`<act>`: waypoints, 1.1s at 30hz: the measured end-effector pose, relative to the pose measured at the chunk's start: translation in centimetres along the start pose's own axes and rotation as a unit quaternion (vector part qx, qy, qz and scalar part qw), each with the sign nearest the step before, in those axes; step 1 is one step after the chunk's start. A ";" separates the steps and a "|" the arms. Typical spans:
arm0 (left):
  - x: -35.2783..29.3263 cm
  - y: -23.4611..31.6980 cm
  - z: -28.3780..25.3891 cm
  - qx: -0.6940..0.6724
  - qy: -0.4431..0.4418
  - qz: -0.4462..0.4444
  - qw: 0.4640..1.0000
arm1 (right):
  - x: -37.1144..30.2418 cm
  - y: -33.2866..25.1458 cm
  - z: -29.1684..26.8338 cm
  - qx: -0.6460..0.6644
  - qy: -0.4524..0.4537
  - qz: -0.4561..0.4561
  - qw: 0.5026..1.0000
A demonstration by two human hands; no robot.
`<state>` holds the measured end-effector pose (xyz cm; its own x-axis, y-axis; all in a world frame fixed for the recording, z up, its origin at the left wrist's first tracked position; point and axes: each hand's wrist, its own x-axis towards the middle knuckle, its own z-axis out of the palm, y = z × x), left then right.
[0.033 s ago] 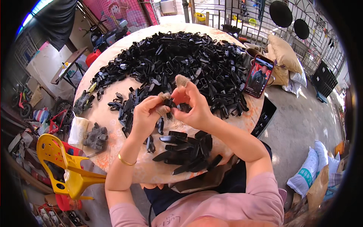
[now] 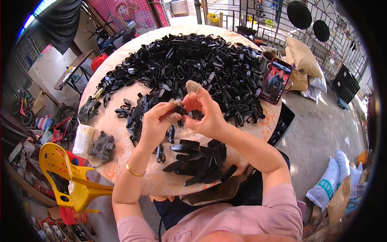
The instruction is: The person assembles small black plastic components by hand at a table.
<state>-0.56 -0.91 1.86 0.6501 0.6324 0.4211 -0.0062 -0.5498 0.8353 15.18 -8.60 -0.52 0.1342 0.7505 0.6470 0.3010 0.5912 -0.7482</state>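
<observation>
My left hand point(image 2: 152, 122) and my right hand point(image 2: 207, 115) meet over the middle of the round table. Between their fingertips they pinch a small black plastic piece point(image 2: 181, 109), mostly hidden by the fingers. Beige wrappings cover some fingertips on both hands, and one wrapped right finger points up, away from the piece. Beyond the hands spreads a large heap of black plastic pieces point(image 2: 189, 60). A looser cluster of similar parts point(image 2: 139, 119) lies beside my left hand. Nearer my body sits a group of longer, smooth black pieces point(image 2: 201, 159).
A phone point(image 2: 275, 80) with a lit screen leans at the table's right edge by a metal mug. Dark gloves point(image 2: 102, 146) and a white packet point(image 2: 84, 139) lie at left. A yellow chair point(image 2: 74, 181) stands beside the table point(image 2: 117, 94); sacks point(image 2: 302, 56) rest at right.
</observation>
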 end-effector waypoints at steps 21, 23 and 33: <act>-0.3 0.0 -0.1 -0.181 0.010 -0.066 0.981 | 0.3 0.4 0.2 -0.078 -0.101 0.042 0.991; -0.3 0.3 0.0 -0.172 0.004 -0.030 0.985 | 0.1 0.6 0.4 -0.126 -0.068 -0.034 0.989; -0.6 2.2 -0.5 -0.085 -0.068 -0.086 0.990 | 1.2 -0.4 -3.0 -0.301 -0.212 0.017 0.930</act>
<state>-1.38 -2.24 3.63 0.7485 0.6232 0.2268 -0.0080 -0.3334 0.9427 18.05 -8.81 1.04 -0.1927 0.8900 0.4133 0.7947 0.3886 -0.4663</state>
